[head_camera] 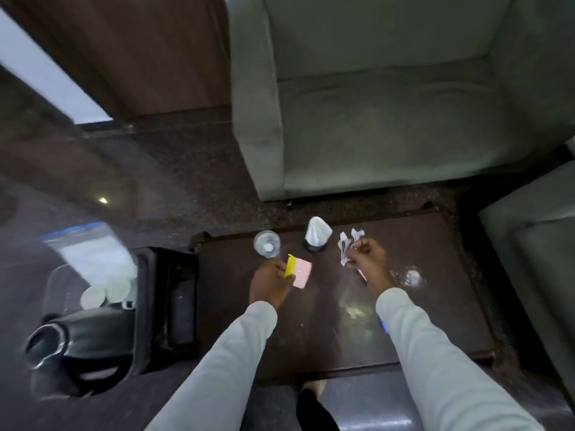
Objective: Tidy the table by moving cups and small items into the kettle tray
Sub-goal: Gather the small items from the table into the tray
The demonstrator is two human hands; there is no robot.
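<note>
My left hand (pixel 270 283) holds a small pink and yellow packet (pixel 298 271) above the dark wooden table (pixel 435 290). My right hand (pixel 370 259) pinches a bunch of small white sachets (pixel 347 244). A clear glass cup (pixel 267 244) stands just beyond my left hand. A white folded napkin in a black holder (pixel 316 236) stands between my hands, further back. The dark kettle tray (pixel 161 306) sits left of the table, with a black kettle (pixel 77 346) and two white round lids (pixel 105 293) in it.
A grey sofa (pixel 389 104) stands behind the table and another grey seat (pixel 535 259) at the right. A clear plastic bag with a blue strip (pixel 90 247) lies at the tray's far end. The floor is dark speckled stone.
</note>
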